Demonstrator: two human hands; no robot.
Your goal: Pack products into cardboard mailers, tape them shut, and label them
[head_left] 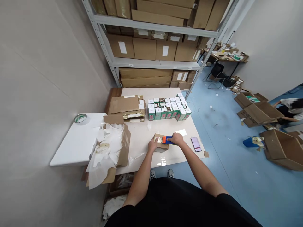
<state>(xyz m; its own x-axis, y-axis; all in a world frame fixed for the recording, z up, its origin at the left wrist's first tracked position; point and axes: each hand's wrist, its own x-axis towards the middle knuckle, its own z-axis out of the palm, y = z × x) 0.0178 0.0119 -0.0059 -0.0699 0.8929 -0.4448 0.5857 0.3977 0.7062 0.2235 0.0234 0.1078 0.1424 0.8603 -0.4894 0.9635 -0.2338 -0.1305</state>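
Observation:
A small brown cardboard box (161,143) lies on the white table (142,135) near its front edge. My left hand (152,144) is closed on the box's left end and holds it down. My right hand (177,138) grips a blue and orange tape dispenser (167,140) that rests on top of the box. Both arms reach forward from my body.
A phone (195,143) lies right of my hands. Rows of green and white small boxes (168,108) stand farther back. An open carton of white paper (111,145) sits at the left, a tape roll (80,118) beyond it. Shelves of cartons (151,47) stand behind. Another person (290,108) sits at far right.

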